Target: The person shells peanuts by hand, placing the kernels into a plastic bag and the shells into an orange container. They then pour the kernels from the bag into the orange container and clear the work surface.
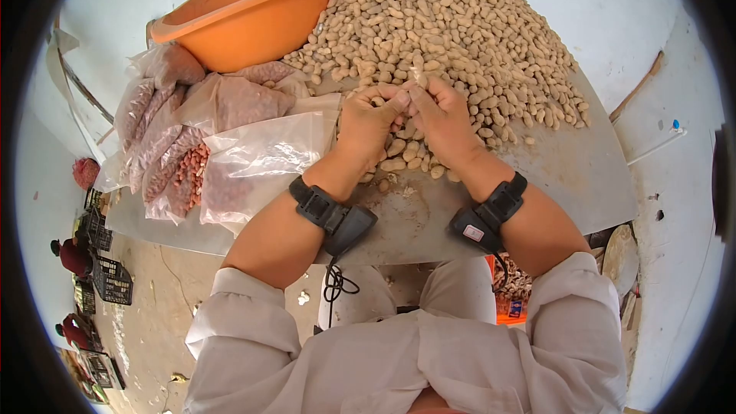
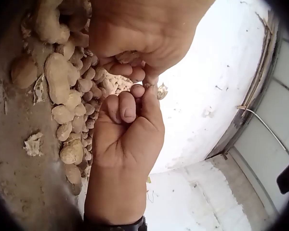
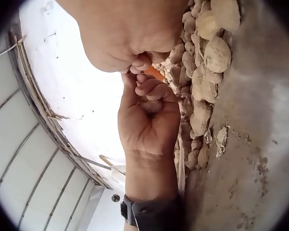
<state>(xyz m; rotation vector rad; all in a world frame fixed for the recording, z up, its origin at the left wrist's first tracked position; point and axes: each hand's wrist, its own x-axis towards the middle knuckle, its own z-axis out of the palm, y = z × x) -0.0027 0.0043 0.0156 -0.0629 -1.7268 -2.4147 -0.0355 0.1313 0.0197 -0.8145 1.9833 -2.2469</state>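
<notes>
Fingertips of both hands meet over the near edge of a heap of unshelled peanuts (image 1: 460, 23). Between thumb and forefinger, my right hand (image 1: 451, 124) pinches a pale, cracked peanut shell (image 2: 162, 91), which sticks out past the fingertips. My left hand (image 1: 366, 124) presses its thumb and forefinger against the same spot. Its other fingers curl round a brownish peanut (image 3: 151, 106) in the palm, partly hidden by them. Loose peanuts (image 2: 58, 77) and broken shell bits (image 2: 33, 144) lie on the metal table (image 1: 552, 176) just below the hands.
A large orange basin (image 1: 268, 27) stands at the back left. Clear plastic bags (image 1: 261, 157) of reddish peanut kernels (image 1: 192, 172) lie left of my left arm. Under the table's front edge is a red container (image 1: 506, 310) with shells. Black crates (image 1: 111, 280) and people are at far left.
</notes>
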